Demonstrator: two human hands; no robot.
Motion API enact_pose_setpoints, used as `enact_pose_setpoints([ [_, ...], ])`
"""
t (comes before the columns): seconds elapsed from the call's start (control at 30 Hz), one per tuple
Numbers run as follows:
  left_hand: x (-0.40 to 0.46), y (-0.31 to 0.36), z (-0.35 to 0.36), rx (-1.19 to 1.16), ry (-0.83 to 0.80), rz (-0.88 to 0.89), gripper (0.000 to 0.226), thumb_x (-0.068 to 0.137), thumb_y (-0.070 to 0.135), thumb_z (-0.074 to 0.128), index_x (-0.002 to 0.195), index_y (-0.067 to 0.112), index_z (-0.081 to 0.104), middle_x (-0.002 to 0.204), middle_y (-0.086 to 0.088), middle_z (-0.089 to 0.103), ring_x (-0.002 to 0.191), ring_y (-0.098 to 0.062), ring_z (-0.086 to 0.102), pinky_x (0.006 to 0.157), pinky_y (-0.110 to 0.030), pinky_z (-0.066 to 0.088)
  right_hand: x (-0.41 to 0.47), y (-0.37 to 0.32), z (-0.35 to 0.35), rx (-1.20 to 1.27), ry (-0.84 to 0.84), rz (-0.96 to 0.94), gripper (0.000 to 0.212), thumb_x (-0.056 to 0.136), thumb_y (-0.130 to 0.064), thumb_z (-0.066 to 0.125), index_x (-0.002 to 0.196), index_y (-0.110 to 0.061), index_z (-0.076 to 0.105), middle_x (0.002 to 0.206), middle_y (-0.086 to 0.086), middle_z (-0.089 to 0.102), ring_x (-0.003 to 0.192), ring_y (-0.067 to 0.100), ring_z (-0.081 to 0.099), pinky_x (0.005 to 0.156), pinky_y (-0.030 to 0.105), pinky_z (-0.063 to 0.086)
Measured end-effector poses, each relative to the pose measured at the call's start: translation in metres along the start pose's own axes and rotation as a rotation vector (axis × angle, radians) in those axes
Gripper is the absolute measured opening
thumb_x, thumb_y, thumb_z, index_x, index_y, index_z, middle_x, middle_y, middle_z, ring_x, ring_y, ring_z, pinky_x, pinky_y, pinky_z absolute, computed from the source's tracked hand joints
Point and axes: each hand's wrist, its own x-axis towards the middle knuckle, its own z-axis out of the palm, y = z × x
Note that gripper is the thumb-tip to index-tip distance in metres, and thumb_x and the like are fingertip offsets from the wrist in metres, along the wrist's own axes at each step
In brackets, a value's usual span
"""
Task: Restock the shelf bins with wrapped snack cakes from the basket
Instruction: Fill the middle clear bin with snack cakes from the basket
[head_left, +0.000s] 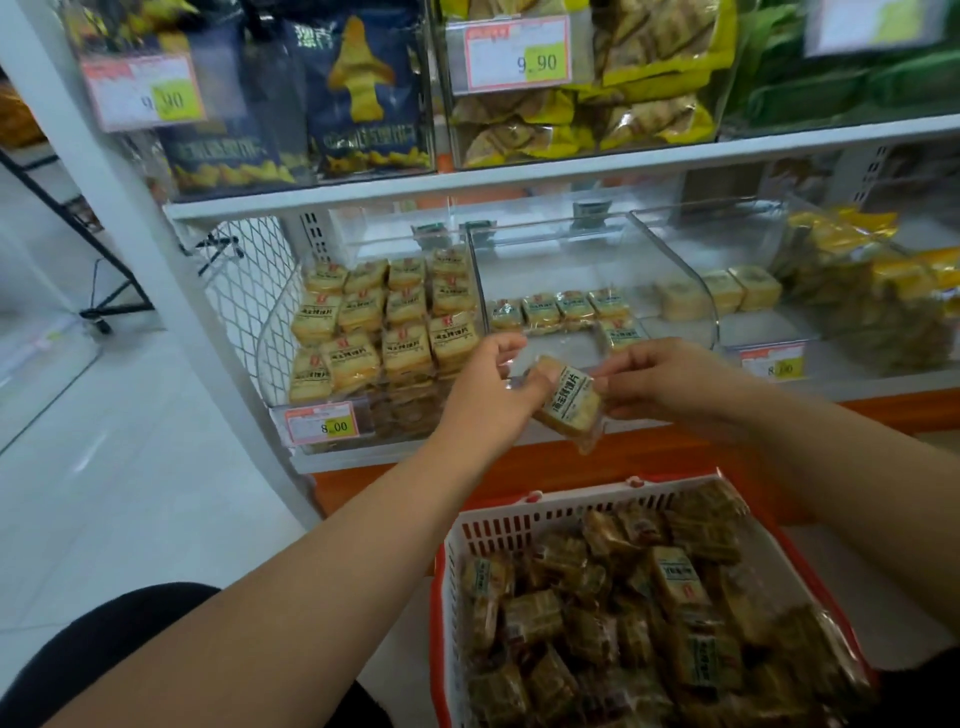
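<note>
I see a white shop shelf (571, 179) above pale floor; both my hands' fingers (605, 375) pinch one clear-wrapped yellow snack cake (567, 397) between them.

Even, bright shop light; glare on the clear bins (597, 249), wide-angle bending at the edges, basket (519, 525) and frame corners soft with blur

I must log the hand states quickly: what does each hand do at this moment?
Left hand: pinches one end of the wrapped snack cake.
Right hand: pinches the other end of it.
</note>
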Motion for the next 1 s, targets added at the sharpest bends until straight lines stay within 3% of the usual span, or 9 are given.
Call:
enact_pose_setpoints([
  [0.07,0.009,0.002,0.009,0.062,0.054,-0.006,0.045,0.088,0.037,0.071,0.128,0.026,0.052,0.138,0.001,0.045,0.122,-0.012,0.043,0.095,-0.028,0.043,0.004,-0.003,-0.001,0.122,0.058,0.011,0.005,0.087,0.0,0.065,0.092,-0.002,0.067,0.089,0.012,0.071,0.074,0.015,0.07,0.06,0.019,0.056],
  [0.17,0.02,0.005,0.019,0.285,0.157,0.039,0.062,0.082,0.046,0.075,0.134,0.026,0.048,0.145,-0.004,0.033,0.135,-0.024,0.033,0.115,-0.039,0.029,0.012,-0.009,-0.003,0.315,0.144,0.019,0.007,0.089,0.002,0.063,0.083,-0.002,0.065,0.081,0.012,0.071,0.072,0.017,0.069,0.061,0.021,0.059],
  [0.33,0.041,0.012,0.036,0.55,-0.061,0.242,0.104,0.073,0.051,0.08,0.154,0.022,0.021,0.155,0.001,0.021,0.14,-0.024,0.031,0.116,-0.045,0.033,0.024,-0.011,-0.013,0.381,0.164,0.0,0.008,0.09,0.003,0.062,0.083,-0.001,0.064,0.085,0.016,0.07,0.074,0.021,0.068,0.065,0.025,0.06],
  [0.43,0.069,0.016,0.04,0.566,-0.096,0.207,0.081,0.073,0.037,0.082,0.141,0.022,0.04,0.137,-0.004,0.045,0.12,-0.024,0.052,0.097,-0.045,0.051,0.031,-0.011,-0.027,0.276,0.18,-0.021,0.004,0.09,-0.004,0.065,0.087,-0.006,0.065,0.092,0.016,0.071,0.08,0.022,0.07,0.074,0.03,0.061],
  [0.5,0.089,0.015,0.043,0.447,-0.103,0.14,0.067,0.073,0.028,0.083,0.13,0.021,0.049,0.124,-0.002,0.053,0.105,-0.021,0.059,0.078,-0.036,0.059,0.037,-0.012,-0.042,0.017,0.291,-0.115,0.007,0.092,-0.012,0.065,0.085,-0.014,0.066,0.091,0.008,0.07,0.082,0.014,0.068,0.077,0.028,0.059],
  [0.57,0.109,0.009,0.047,0.441,-0.101,0.094,0.075,0.073,0.025,0.084,0.137,0.019,0.045,0.129,-0.003,0.049,0.11,-0.022,0.056,0.086,-0.034,0.055,0.041,-0.014,-0.058,-0.242,0.456,-0.255,0.015,0.094,-0.019,0.062,0.08,-0.027,0.062,0.082,-0.007,0.065,0.071,-0.001,0.061,0.061,0.016,0.051],
  [0.67,0.138,0.0,0.062,0.57,-0.161,0.051,0.084,0.073,0.025,0.083,0.144,0.017,0.039,0.134,-0.007,0.049,0.118,-0.026,0.053,0.101,-0.043,0.048,0.049,-0.004,-0.083,-0.336,0.597,-0.309,0.016,0.096,-0.024,0.058,0.081,-0.03,0.058,0.077,-0.012,0.058,0.069,0.005,0.055,0.06,0.025,0.047],
  [0.83,0.174,-0.017,0.095,0.736,-0.377,-0.074,0.065,0.08,0.012,0.077,0.135,0.01,0.042,0.128,-0.012,0.055,0.115,-0.028,0.055,0.101,-0.043,0.048,0.061,0.021,-0.098,-0.267,0.594,-0.277,0.008,0.096,-0.021,0.058,0.089,-0.018,0.061,0.075,-0.008,0.057,0.065,0.004,0.052,0.055,0.016,0.041],
  [1.0,0.199,-0.022,0.104,0.972,-0.463,-0.075,0.067,0.086,0.027,0.073,0.141,0.009,0.04,0.139,-0.014,0.048,0.121,-0.03,0.051,0.099,-0.038,0.046,0.064,0.028,-0.097,-0.366,0.573,-0.312,0.008,0.094,-0.018,0.058,0.091,-0.023,0.062,0.081,-0.016,0.056,0.076,0.005,0.054,0.069,0.021,0.042],
])
